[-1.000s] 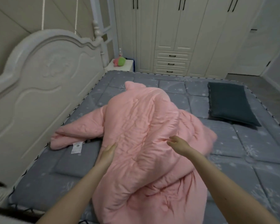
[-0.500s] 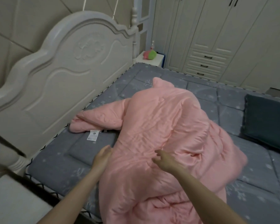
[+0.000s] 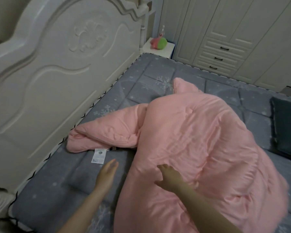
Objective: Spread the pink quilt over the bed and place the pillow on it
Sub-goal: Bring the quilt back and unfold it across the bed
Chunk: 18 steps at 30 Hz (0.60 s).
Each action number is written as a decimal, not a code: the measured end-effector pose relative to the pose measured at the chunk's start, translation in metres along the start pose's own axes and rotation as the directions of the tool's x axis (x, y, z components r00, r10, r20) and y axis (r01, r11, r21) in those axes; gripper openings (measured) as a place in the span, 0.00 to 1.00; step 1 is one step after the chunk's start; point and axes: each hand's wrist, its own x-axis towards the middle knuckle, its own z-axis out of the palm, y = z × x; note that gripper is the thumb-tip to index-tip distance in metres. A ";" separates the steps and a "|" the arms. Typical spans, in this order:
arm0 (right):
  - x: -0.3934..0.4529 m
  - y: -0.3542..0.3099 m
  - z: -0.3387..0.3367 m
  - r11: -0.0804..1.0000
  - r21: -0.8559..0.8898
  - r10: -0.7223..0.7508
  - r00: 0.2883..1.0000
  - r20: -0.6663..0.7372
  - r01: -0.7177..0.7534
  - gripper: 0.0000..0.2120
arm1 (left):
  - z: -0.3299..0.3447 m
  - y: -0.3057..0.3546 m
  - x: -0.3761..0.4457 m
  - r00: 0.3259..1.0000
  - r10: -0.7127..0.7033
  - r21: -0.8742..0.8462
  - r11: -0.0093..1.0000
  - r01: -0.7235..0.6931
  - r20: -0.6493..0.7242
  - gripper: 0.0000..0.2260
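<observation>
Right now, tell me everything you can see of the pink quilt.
The pink quilt lies bunched in a puffy heap on the grey mattress, not spread. It looks soft and stitched. One folded corner reaches toward the headboard, with a white label at its edge. The right hand lies over it, fingers straight; the left hand is beside it.

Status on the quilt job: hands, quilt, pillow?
Left hand open, off the quilt. Right hand open above pink quilt, bunched, not spread. Dark pillow on mattress at right, partly out of frame.
</observation>
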 end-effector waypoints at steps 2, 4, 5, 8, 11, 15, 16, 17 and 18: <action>0.020 -0.017 0.011 0.995 -0.090 -0.044 0.998 0.054 0.049 0.36 | -0.005 -0.016 0.015 1.000 -0.029 -0.005 1.000 0.029 -0.007 0.18; 0.041 -0.035 0.017 0.975 -0.171 -0.126 0.989 0.082 0.139 0.37 | -0.010 -0.030 0.029 0.999 -0.052 -0.004 0.999 0.052 -0.011 0.16; 0.050 -0.043 0.019 0.960 -0.215 -0.166 0.983 0.085 0.180 0.38 | -0.014 -0.035 0.034 0.998 -0.066 -0.009 0.998 0.066 -0.010 0.15; 0.076 -0.059 0.033 0.880 -0.371 -0.255 0.954 0.156 0.296 0.40 | -0.023 -0.047 0.046 0.997 -0.079 -0.061 0.995 0.079 -0.003 0.18; 0.104 -0.073 0.061 0.706 -0.640 -0.354 0.934 0.050 0.302 0.27 | -0.031 -0.063 0.053 0.991 -0.131 -0.130 0.983 0.126 -0.032 0.20; 0.122 -0.085 0.102 0.531 -0.665 -0.400 0.847 0.351 0.526 0.22 | -0.039 -0.091 0.057 0.983 -0.169 -0.166 0.974 0.155 -0.075 0.18; 0.124 -0.088 0.108 0.477 -0.668 -0.401 0.817 0.414 0.572 0.23 | -0.042 -0.098 0.058 0.981 -0.173 -0.165 0.974 0.158 -0.083 0.17; 0.124 -0.088 0.109 0.446 -0.684 -0.396 0.812 0.428 0.578 0.24 | -0.042 -0.101 0.060 0.981 -0.168 -0.161 0.975 0.152 -0.092 0.16; 0.129 -0.085 0.116 0.418 -0.709 -0.347 0.821 0.453 0.568 0.25 | -0.042 -0.102 0.062 0.981 -0.172 -0.160 0.975 0.155 -0.094 0.15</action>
